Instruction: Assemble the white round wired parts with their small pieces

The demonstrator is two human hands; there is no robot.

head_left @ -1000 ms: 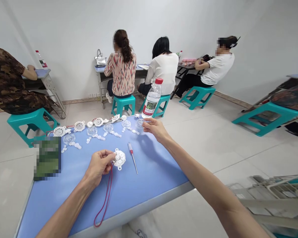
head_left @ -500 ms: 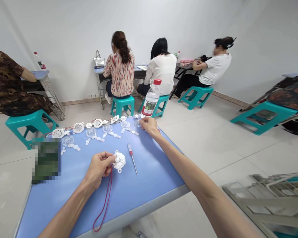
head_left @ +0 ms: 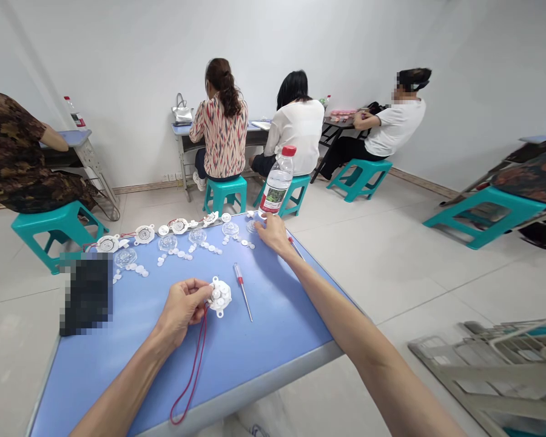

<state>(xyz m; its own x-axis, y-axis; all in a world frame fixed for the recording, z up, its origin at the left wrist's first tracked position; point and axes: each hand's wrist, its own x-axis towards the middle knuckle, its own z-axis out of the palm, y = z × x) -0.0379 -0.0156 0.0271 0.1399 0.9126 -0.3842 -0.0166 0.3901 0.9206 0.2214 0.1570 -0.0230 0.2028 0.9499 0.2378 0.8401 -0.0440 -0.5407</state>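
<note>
My left hand (head_left: pixel 185 302) pinches a white plastic gear housing (head_left: pixel 220 296) by its left edge above the blue table. Small white gears sit on its face, and a loop of red cord (head_left: pixel 195 370) hangs from it. At the far right corner, my right hand (head_left: pixel 273 233) reaches over a clear round plastic cover (head_left: pixel 251 226), its thumb and fingers slightly apart. That hand partly hides the cover and is close to the foot of a water bottle (head_left: pixel 277 182). A screwdriver (head_left: pixel 242 291) with a clear and red handle lies between the hands.
White housings (head_left: pixel 144 234) line the table's far edge, with clear covers (head_left: pixel 167 243) and small white gears (head_left: pixel 182 255) before them. A dark blurred item (head_left: pixel 88 297) lies left; a red-handled tool (head_left: pixel 293 246) is partly behind my right arm. Several people sit on green stools (head_left: pixel 226 191) beyond.
The fingers of my right hand have spread a little and lifted beside the bottle's foot. My left hand and the housing stay nearly still.
</note>
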